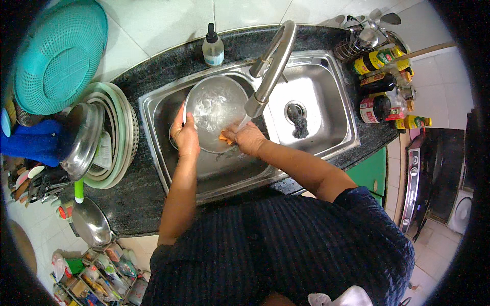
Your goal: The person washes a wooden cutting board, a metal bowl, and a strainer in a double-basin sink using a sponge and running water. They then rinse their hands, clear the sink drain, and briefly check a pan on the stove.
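Note:
Over the left basin of a double steel sink (245, 183), my left hand (186, 137) grips the left rim of a shiny round bowl (215, 105), thumb on the near side. The bowl is tilted and its surface looks wet. At its lower right, my right hand (248, 138) presses an orange cloth or sponge (226, 137) against the bowl; part of it is hidden under the fingers. A steel faucet (281, 65) arches above, with a stream of water falling onto my right hand. Another round rim shows partly beneath my left hand.
A pump bottle (213, 49) stands behind the sink. Dark scouring material (299, 126) lies at the right basin's drain. Sauce bottles (377, 84) and a utensil holder (348, 45) line the right side; stacked baskets (124, 126) and a pan (92, 222) occupy the left counter.

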{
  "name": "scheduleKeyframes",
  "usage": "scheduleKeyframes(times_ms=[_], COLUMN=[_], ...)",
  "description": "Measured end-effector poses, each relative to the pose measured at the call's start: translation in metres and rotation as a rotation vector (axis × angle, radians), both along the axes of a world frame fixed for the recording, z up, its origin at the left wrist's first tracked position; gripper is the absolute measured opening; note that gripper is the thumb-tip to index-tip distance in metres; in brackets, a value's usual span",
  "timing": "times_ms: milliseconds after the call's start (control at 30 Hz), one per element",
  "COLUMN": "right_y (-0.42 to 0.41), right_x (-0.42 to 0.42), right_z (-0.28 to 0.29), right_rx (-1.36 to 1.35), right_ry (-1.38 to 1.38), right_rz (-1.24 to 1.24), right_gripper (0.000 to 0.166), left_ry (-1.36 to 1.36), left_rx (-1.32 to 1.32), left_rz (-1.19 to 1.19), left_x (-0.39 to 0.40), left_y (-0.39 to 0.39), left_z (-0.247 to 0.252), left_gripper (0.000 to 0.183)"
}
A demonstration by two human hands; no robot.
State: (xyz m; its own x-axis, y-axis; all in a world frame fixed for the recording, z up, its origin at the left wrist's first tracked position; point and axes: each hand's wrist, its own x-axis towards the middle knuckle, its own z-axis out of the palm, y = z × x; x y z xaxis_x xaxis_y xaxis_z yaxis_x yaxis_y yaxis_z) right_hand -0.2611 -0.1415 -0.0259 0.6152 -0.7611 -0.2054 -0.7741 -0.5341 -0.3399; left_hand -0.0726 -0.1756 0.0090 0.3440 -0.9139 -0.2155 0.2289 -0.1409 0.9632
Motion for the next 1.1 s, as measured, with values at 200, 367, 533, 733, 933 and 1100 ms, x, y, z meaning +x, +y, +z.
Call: scheduleKeyframes(times_ms=[200,367,533,733,933,1100], right_y=[0.023,-0.002,-0.016,-0.015,-0.003,-0.032], right_x=[0.046,0.017,0.051,0.054,0.055,0.052], right_z=[0.006,0.021,0.046,0.009,0.018,0.018], right_rx=[0.2,0.289,0.918,0.194,0.42,0.035], right_ry=[-0.527,-0.024,-0.564,-0.552,-0.519,-0.018], right_rz=[-0.042,0.099,0.093,-0.093,0.025,-0.162], right_gripper=[0.077,0.083,0.063,0.039,0.044,0.061], left_ry=[0.237,0.311,0.389,0.368,0.392,0.274], left_rx=[0.077,0.069,0.165,0.086,0.145,0.134], left_rz=[0.061,0.033,0.005,-0.013,-0.024,0.026], left_x=[-0.006,0.0,-0.003,-0.002,-0.001,-0.003], left_y=[0.008,0.016,0.026,0.025,0.028,0.032], left_z=[0.002,0.0,0.017,0.002,0.009,0.01], left_gripper=[0.033,0.034,0.034,0.033,0.032,0.033])
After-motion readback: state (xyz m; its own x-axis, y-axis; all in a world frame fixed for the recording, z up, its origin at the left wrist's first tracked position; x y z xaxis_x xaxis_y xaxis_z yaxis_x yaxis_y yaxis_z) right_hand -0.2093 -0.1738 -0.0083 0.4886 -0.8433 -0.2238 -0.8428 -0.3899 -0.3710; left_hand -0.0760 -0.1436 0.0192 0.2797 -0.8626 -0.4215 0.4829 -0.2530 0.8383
